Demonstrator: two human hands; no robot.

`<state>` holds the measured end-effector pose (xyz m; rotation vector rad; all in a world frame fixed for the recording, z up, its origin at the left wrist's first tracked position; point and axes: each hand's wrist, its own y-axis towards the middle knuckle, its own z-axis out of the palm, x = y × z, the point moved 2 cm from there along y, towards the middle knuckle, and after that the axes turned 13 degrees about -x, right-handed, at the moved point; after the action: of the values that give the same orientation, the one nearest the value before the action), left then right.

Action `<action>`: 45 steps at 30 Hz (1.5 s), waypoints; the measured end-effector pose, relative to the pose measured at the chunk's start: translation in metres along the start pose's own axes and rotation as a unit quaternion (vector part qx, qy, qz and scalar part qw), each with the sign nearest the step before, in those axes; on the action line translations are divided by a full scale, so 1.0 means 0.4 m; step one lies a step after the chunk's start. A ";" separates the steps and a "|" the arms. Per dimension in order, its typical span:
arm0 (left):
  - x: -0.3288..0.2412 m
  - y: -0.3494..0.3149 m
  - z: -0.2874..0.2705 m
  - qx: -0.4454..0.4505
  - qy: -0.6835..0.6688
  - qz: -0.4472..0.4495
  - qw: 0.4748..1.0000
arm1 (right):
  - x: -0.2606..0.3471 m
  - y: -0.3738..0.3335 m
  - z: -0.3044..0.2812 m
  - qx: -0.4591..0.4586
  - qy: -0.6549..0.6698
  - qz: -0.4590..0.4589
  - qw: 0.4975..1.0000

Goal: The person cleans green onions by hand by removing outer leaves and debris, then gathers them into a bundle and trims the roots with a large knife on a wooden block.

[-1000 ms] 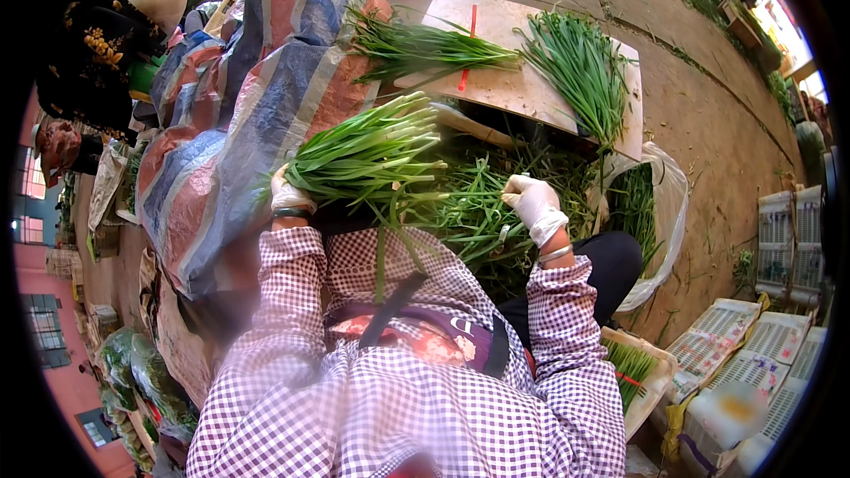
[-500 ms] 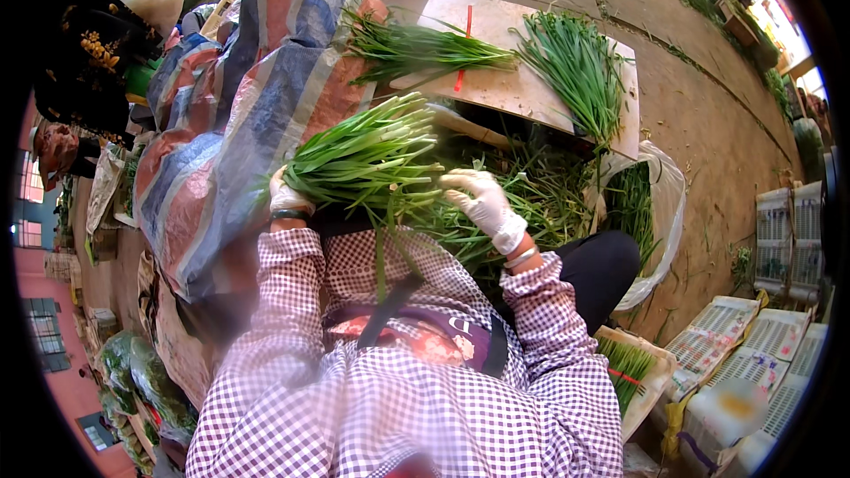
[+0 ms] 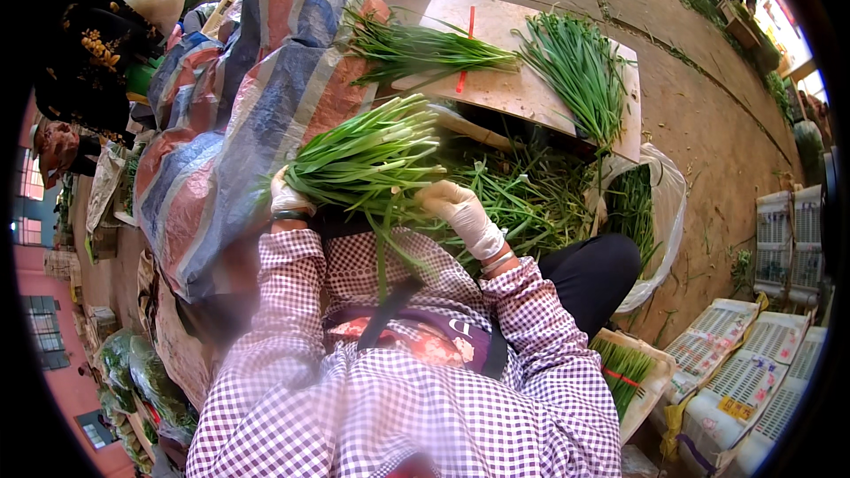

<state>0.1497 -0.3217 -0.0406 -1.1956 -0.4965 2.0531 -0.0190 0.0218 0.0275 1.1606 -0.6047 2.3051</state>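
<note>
A thick bunch of garlic chives [image 3: 367,146] lies across the front of my body, pale cut ends toward the right. My left hand [image 3: 289,195], in a white glove, is closed round its leafy left end; the leaves hide part of the fingers. At the bunch's lower right edge, the gloved fingers of my right hand [image 3: 460,212] pinch together on chive stalks. A few loose leaves droop below the bunch toward my lap. Beyond it, a pale board [image 3: 496,93] carries one chive bundle [image 3: 443,49] lying sideways and another bundle [image 3: 575,75] at its right.
Loose green leaves [image 3: 522,208] are heaped under the board's near side. A clear plastic bag [image 3: 670,212] with more greens stands to the right. A striped woven sheet [image 3: 266,97] rises at the left. White crates [image 3: 753,372] and a box of banded greens [image 3: 651,381] sit at the lower right.
My right hand has moved left to the bunch's lower edge, and its fingers have closed from a looser pose. My left hand and the bunch have hardly moved.
</note>
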 end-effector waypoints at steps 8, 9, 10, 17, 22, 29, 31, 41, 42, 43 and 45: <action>-0.004 -0.030 0.026 -0.013 0.010 0.000 1.000 | 0.001 0.006 -0.034 -0.020 -0.239 -0.074 0.968; -0.007 -0.022 0.021 -0.020 0.010 0.004 1.000 | 0.000 0.010 -0.042 -0.012 -0.245 -0.068 0.967; -0.005 -0.018 0.023 -0.024 0.003 -0.007 1.000 | -0.001 0.015 -0.048 -0.006 -0.270 -0.111 0.956; -0.002 0.012 0.003 0.014 -0.021 -0.046 0.999 | -0.004 0.010 -0.117 -0.032 -0.253 -0.044 0.966; -0.002 0.027 -0.016 0.048 -0.020 -0.043 0.998 | -0.055 0.027 -0.256 -0.062 -0.392 -0.078 0.914; -0.003 -0.004 0.003 0.023 0.004 -0.012 1.000 | 0.022 -0.008 -0.245 -0.217 -0.661 -0.189 0.693; 0.004 -0.003 0.009 0.012 0.007 -0.012 1.000 | 0.029 0.022 -0.146 -0.113 -0.478 -0.230 0.840; -0.020 -0.006 0.006 0.011 -0.008 -0.016 1.000 | 0.041 0.020 0.082 -0.131 0.116 0.141 0.974; -0.022 -0.004 0.002 0.015 -0.009 -0.011 1.000 | 0.026 0.028 0.071 -0.118 0.091 0.110 0.983; -0.017 -0.015 0.016 0.013 -0.001 -0.009 1.000 | -0.001 0.041 0.046 -0.107 0.066 0.077 0.989; -0.004 -0.052 0.053 0.007 0.016 -0.004 1.000 | -0.009 0.046 0.027 -0.128 0.025 0.028 0.991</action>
<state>0.1396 -0.3081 -0.0159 -1.2145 -0.4710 2.0252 -0.0216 0.0002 0.0275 0.9731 -0.8954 2.2157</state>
